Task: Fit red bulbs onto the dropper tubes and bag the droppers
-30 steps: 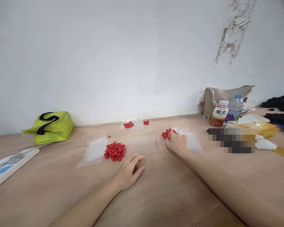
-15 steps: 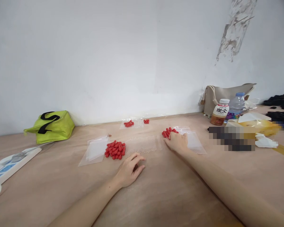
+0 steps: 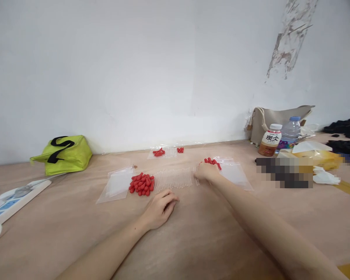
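Observation:
My right hand (image 3: 207, 172) is at the right end of a row of thin clear tubes (image 3: 173, 177), its fingers pinched down beside the last of them. What those fingertips hold, if anything, is hidden. Just behind this hand lies a small pile of red rubber bulbs (image 3: 214, 161), partly covered by it. My left hand (image 3: 160, 210) rests on the table in front of the row, fingers curled in towards the thumb, nothing visible in them. A larger heap of red rubber bulbs (image 3: 141, 184) lies beyond it, at the row's left end.
Clear plastic bags (image 3: 116, 184) lie left of the heap, and more bags (image 3: 236, 175) right of my right hand. Farther back are a few more red bulbs (image 3: 159, 152). A lime bag (image 3: 68, 155) and power strip (image 3: 17, 202) stand left; a drink bottle (image 3: 270, 140) stands right.
My right hand has moved left from the red bulbs to the end of the tube row. My left hand has stayed in place, its thumb and fingers drawing closer.

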### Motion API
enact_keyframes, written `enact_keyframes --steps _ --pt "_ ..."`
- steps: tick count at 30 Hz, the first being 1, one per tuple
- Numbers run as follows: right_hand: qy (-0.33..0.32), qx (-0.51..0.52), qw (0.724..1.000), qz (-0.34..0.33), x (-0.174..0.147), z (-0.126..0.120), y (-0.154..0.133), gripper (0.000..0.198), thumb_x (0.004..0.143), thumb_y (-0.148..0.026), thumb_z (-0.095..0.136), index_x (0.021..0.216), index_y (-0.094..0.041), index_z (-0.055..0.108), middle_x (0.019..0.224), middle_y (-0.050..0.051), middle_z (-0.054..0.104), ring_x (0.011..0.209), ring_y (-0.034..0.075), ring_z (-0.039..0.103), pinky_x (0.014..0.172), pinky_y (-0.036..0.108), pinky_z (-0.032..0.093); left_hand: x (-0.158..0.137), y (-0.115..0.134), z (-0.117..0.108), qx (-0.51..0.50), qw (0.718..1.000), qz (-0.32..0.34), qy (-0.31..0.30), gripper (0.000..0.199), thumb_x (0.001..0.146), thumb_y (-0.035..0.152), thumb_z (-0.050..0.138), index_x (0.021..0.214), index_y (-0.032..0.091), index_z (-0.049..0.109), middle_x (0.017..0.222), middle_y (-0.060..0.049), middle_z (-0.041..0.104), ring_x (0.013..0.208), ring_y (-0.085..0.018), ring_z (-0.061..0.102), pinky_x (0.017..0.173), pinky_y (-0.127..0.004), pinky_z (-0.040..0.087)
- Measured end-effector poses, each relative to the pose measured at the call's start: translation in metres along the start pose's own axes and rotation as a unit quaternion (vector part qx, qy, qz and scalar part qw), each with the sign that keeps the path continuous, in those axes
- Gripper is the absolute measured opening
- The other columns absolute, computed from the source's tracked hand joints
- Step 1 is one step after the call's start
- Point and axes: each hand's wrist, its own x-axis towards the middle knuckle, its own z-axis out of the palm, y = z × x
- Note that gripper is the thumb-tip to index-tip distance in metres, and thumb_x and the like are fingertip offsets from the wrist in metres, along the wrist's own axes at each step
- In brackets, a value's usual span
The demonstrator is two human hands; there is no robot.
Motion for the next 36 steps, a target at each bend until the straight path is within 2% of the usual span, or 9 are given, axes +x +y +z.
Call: enact_keyframes --steps 6,9,13,15,18,21,25,31,36 --pt "-0.017 0.017 1.0 0.013 0.0 -0.004 -0.004 0.021 0.063 -0.026 0.055 0.078 -0.015 0.065 0.09 0.012 0.061 0.09 0.025 0.055 0.07 0.031 0.034 0.0 0.002 0.001 0.01 1.0 -0.002 0.005 0.018 0.085 0.017 0.039 0.09 0.018 0.057 0.084 -0.005 0.056 0.074 -0.015 0.052 0.067 -0.026 0.041" --pt "-0.013 0.026 1.0 -0.003 -0.007 -0.013 -0.003 0.019 0.067 -0.027 0.051 0.074 -0.016 0.064 0.085 0.011 0.063 0.082 0.023 0.057 0.066 0.03 0.034 0.002 -0.001 -0.004 0.058 0.996 -0.024 0.057 0.013 0.083 0.019 0.044 0.082 0.018 0.057 0.08 -0.004 0.056 0.075 -0.016 0.051 0.07 -0.029 0.04" --pt "0.005 0.035 0.998 -0.051 -0.026 -0.019 0.003 0.02 0.073 -0.028 0.045 0.066 -0.017 0.059 0.074 0.007 0.062 0.071 0.019 0.056 0.059 0.027 0.032 0.009 -0.013 -0.023 0.175 0.969 -0.11 0.136 0.011 0.077 0.024 0.05 0.068 0.018 0.053 0.075 -0.003 0.054 0.076 -0.019 0.049 0.071 -0.032 0.038" --pt "0.041 0.051 0.993 -0.102 -0.04 -0.015 0.008 0.023 0.078 -0.027 0.04 0.066 -0.017 0.056 0.071 0.006 0.061 0.067 0.017 0.055 0.057 0.026 0.03 0.01 -0.02 -0.034 0.235 0.95 -0.15 0.143 0.012 0.074 0.027 0.053 0.066 0.018 0.052 0.077 -0.004 0.054 0.079 -0.021 0.048 0.071 -0.034 0.036" --pt "0.135 0.075 0.97 -0.187 -0.062 0.0 0.015 0.022 0.083 -0.027 0.036 0.07 -0.017 0.051 0.072 0.005 0.06 0.066 0.016 0.053 0.06 0.027 0.028 0.009 -0.03 -0.043 0.304 0.93 -0.17 0.121 0.015 0.072 0.034 0.057 0.071 0.019 0.056 0.084 -0.006 0.053 0.086 -0.025 0.046 0.072 -0.037 0.034" --pt "0.218 0.086 0.945 -0.227 -0.079 0.017 0.02 0.019 0.085 -0.027 0.036 0.074 -0.016 0.047 0.074 0.004 0.059 0.072 0.016 0.052 0.066 0.028 0.027 0.007 -0.038 -0.042 0.34 0.917 -0.179 0.107 0.017 0.073 0.036 0.056 0.077 0.02 0.058 0.093 -0.008 0.053 0.093 -0.028 0.043 0.075 -0.039 0.033" --pt "0.251 0.098 0.926 -0.265 -0.089 0.029 0.02 0.018 0.086 -0.026 0.037 0.074 -0.016 0.046 0.072 0.003 0.058 0.069 0.015 0.052 0.066 0.028 0.024 0.008 -0.047 -0.036 0.353 0.908 -0.196 0.116 0.016 0.075 0.034 0.053 0.074 0.019 0.058 0.099 -0.01 0.052 0.097 -0.028 0.042 0.079 -0.041 0.031" --pt "0.248 0.104 0.921 -0.283 -0.091 0.027 0.014 0.014 0.084 -0.024 0.04 0.075 -0.016 0.047 0.071 0.002 0.058 0.067 0.014 0.051 0.065 0.028 0.023 0.013 -0.052 -0.027 0.352 0.902 -0.209 0.135 0.013 0.074 0.029 0.053 0.069 0.018 0.059 0.095 -0.01 0.053 0.095 -0.028 0.043 0.086 -0.048 0.023" --pt "0.247 0.113 0.919 -0.287 -0.093 0.027 0.014 0.013 0.084 -0.023 0.04 0.075 -0.016 0.047 0.072 0.002 0.058 0.069 0.014 0.051 0.066 0.028 0.023 0.017 -0.05 -0.026 0.322 0.906 -0.225 0.161 0.012 0.073 0.023 0.052 0.065 0.017 0.059 0.095 -0.011 0.055 0.096 -0.029 0.044 0.083 -0.048 0.026"
